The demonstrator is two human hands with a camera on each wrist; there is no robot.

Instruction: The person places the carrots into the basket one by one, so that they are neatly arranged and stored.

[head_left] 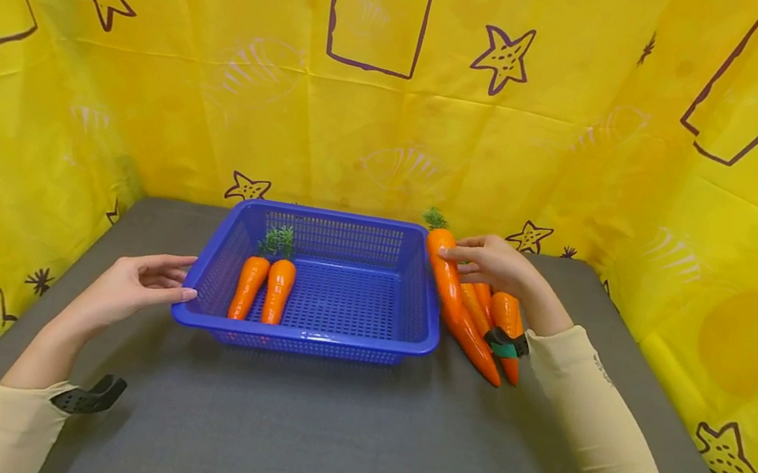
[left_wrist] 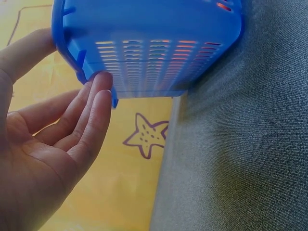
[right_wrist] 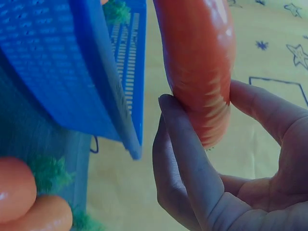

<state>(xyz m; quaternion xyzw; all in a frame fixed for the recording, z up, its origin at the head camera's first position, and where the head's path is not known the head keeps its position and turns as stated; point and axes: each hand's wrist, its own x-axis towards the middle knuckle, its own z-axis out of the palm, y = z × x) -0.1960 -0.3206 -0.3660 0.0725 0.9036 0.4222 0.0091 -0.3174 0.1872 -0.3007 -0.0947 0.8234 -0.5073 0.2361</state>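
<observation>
A blue plastic basket (head_left: 311,336) stands mid-table with two orange carrots (head_left: 263,288) lying in its left part. My left hand (head_left: 138,285) rests with straight fingers (left_wrist: 94,108) against the basket's (left_wrist: 149,43) left front corner. My right hand (head_left: 489,261) pinches the thick end of a carrot (head_left: 446,278) just right of the basket; in the right wrist view its fingers (right_wrist: 185,144) and thumb grip that carrot (right_wrist: 199,72) beside the basket wall (right_wrist: 72,67). Several more carrots (head_left: 498,317) lie under my right wrist.
The grey table (head_left: 328,439) is walled in by yellow sheeting (head_left: 402,105) with purple stars at the back and both sides. Black wrist straps (head_left: 88,397) sit on both sleeves. Other carrot ends (right_wrist: 24,197) lie at the right wrist view's lower left.
</observation>
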